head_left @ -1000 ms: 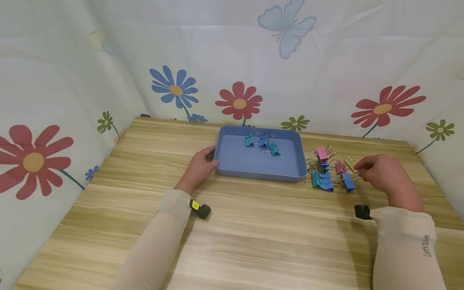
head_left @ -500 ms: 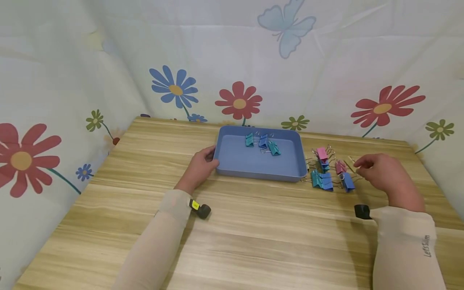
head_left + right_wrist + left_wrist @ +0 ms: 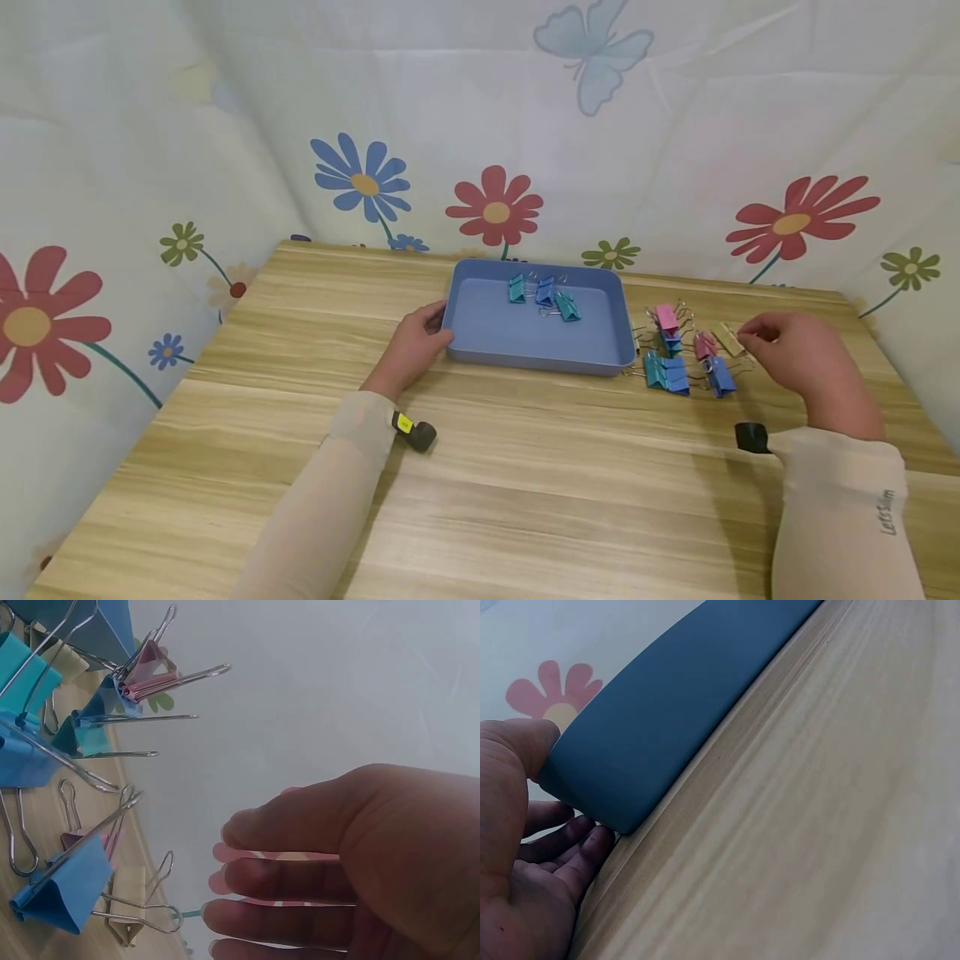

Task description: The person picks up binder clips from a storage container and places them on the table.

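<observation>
My left hand (image 3: 415,346) holds the left end of a shallow blue tray (image 3: 525,363). In the left wrist view its thumb lies at the tray's upper corner and its curled fingers touch the lower edge. Two teal binder clips and a blue binder clip (image 3: 545,291) lie inside the tray. At the right, my right hand (image 3: 795,354) is beside a yellow binder clip (image 3: 727,339). The right wrist view shows thumb and fingers extended toward that clip's wire handles, with nothing between them.
Right of the tray sits a cluster of binder clips: a pink clip (image 3: 667,319) on top of others, a dark pink clip (image 3: 705,345), a teal clip (image 3: 656,371) and a blue clip (image 3: 722,377). A flowered curtain (image 3: 675,125) hangs behind the wooden table (image 3: 525,483).
My right hand has shifted slightly right and away, so more of the yellow binder clip shows. The left hand and the tray have stayed in place.
</observation>
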Demonstrator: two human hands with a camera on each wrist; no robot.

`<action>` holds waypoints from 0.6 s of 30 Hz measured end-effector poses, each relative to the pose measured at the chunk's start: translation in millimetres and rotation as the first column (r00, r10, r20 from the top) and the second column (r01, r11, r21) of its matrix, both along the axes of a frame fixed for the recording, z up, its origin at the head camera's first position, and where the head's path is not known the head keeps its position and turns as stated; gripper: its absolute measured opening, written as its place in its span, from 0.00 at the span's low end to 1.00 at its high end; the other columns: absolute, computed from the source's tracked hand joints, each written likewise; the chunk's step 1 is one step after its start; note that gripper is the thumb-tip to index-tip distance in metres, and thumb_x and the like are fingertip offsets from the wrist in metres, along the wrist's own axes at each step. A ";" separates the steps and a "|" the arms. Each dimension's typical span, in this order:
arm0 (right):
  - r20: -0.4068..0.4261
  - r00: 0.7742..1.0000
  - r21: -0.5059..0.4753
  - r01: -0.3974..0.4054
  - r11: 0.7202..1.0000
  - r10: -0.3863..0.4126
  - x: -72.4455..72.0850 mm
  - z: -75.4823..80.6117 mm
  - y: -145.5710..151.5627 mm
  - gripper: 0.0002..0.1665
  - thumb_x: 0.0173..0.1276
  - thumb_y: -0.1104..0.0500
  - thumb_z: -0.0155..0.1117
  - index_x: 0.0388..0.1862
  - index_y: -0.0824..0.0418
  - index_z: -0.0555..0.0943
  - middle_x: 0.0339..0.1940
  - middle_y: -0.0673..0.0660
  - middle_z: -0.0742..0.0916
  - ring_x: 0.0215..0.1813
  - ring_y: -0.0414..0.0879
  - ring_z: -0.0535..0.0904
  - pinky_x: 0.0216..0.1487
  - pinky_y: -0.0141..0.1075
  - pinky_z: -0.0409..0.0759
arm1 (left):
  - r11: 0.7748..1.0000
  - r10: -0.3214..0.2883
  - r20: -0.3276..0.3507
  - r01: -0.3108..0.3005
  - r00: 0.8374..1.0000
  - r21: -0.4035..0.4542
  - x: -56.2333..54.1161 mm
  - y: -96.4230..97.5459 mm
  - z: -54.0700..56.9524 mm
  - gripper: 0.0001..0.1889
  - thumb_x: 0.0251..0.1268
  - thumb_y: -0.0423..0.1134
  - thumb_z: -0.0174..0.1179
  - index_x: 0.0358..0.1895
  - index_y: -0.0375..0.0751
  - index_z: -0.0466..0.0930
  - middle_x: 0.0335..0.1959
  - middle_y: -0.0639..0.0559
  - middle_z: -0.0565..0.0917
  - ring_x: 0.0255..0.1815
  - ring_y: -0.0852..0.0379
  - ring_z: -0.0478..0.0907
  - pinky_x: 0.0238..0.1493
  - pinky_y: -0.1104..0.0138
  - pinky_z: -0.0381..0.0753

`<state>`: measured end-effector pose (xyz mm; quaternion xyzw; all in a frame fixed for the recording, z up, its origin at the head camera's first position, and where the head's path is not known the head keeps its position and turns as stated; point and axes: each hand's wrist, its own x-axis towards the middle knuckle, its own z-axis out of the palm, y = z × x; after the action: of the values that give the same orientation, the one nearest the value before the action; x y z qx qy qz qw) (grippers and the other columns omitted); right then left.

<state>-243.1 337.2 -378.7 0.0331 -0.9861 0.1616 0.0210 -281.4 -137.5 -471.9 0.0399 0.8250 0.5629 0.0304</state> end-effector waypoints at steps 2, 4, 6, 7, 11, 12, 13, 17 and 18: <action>-0.009 1.000 -0.003 -0.001 1.000 0.000 0.9 1.0 -1.0 0.19 0.71 0.55 0.57 0.46 0.70 0.80 0.39 0.70 0.84 0.37 0.59 0.78 0.30 0.48 0.76 | 1.000 0.000 -0.002 0.000 1.000 -0.002 -0.1 -0.4 -0.6 0.33 0.62 0.37 0.52 0.74 0.42 0.61 0.68 0.44 0.72 0.66 0.52 0.72 0.64 0.58 0.74; -0.017 1.000 -0.006 0.002 1.000 -0.002 1.7 2.1 -3.2 0.19 0.71 0.54 0.57 0.47 0.70 0.80 0.40 0.70 0.84 0.37 0.59 0.78 0.31 0.48 0.76 | 1.000 0.001 -0.004 -0.001 1.000 -0.005 -0.3 -0.6 -0.9 0.33 0.62 0.37 0.53 0.74 0.42 0.61 0.68 0.44 0.72 0.66 0.52 0.72 0.64 0.58 0.74; -0.017 1.000 -0.010 0.008 1.000 -0.008 2.0 3.5 -6.5 0.20 0.71 0.53 0.57 0.47 0.70 0.80 0.41 0.70 0.84 0.38 0.59 0.77 0.32 0.48 0.76 | 1.000 0.002 -0.004 -0.002 1.000 -0.007 -1.2 -1.2 -2.1 0.33 0.62 0.37 0.53 0.74 0.42 0.61 0.68 0.44 0.72 0.65 0.52 0.73 0.64 0.58 0.74; -0.022 1.000 -0.007 0.011 1.000 -0.011 2.4 4.0 -8.8 0.20 0.71 0.53 0.57 0.47 0.69 0.81 0.40 0.70 0.84 0.38 0.59 0.77 0.32 0.48 0.76 | 1.000 0.003 -0.004 -0.003 1.000 -0.008 -1.4 -1.2 -2.2 0.33 0.62 0.37 0.53 0.74 0.42 0.61 0.68 0.45 0.72 0.65 0.52 0.73 0.64 0.58 0.74; -0.033 0.999 -0.001 0.015 1.000 -0.015 3.3 6.7 -18.6 0.20 0.72 0.52 0.56 0.47 0.68 0.81 0.41 0.69 0.84 0.39 0.60 0.76 0.33 0.49 0.77 | 1.000 0.005 -0.004 -0.005 1.000 -0.003 -1.3 -0.9 -2.0 0.33 0.61 0.37 0.53 0.73 0.43 0.61 0.67 0.45 0.73 0.65 0.52 0.74 0.63 0.58 0.75; -0.034 0.999 -0.001 0.016 1.000 -0.016 3.8 7.9 -21.2 0.20 0.72 0.52 0.56 0.47 0.68 0.80 0.41 0.69 0.83 0.40 0.60 0.76 0.33 0.49 0.77 | 1.000 0.006 -0.005 -0.006 1.000 -0.002 -1.0 -0.6 -1.3 0.33 0.61 0.37 0.53 0.73 0.43 0.62 0.67 0.45 0.73 0.64 0.52 0.74 0.63 0.58 0.75; -0.041 0.999 0.001 0.013 1.000 -0.013 4.3 8.9 -24.0 0.19 0.72 0.52 0.56 0.48 0.68 0.80 0.41 0.69 0.83 0.40 0.61 0.76 0.33 0.49 0.78 | 1.000 0.006 -0.005 -0.006 1.000 0.000 -0.5 -0.4 -0.6 0.33 0.61 0.37 0.53 0.73 0.43 0.62 0.66 0.45 0.74 0.64 0.52 0.74 0.63 0.58 0.75; -0.049 0.999 -0.006 -0.011 1.000 0.010 5.9 13.7 -33.5 0.19 0.72 0.53 0.56 0.48 0.67 0.80 0.41 0.68 0.84 0.41 0.61 0.76 0.34 0.50 0.78 | 1.000 0.010 -0.004 -0.010 1.000 0.003 0.1 -0.1 0.4 0.33 0.61 0.37 0.53 0.73 0.43 0.62 0.66 0.45 0.74 0.64 0.52 0.74 0.63 0.58 0.75; -0.051 0.999 -0.009 -0.017 1.000 0.016 6.4 14.8 -36.0 0.19 0.72 0.52 0.56 0.48 0.67 0.81 0.41 0.68 0.84 0.41 0.61 0.76 0.34 0.50 0.78 | 1.000 0.011 -0.005 -0.011 1.000 0.003 -0.1 -0.1 0.2 0.33 0.61 0.37 0.53 0.73 0.43 0.62 0.66 0.45 0.74 0.63 0.52 0.75 0.63 0.58 0.75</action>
<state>-236.7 301.2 -363.9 0.0454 -0.9842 0.1653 0.0450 -281.6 -137.6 -471.7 0.0371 0.8243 0.5643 0.0251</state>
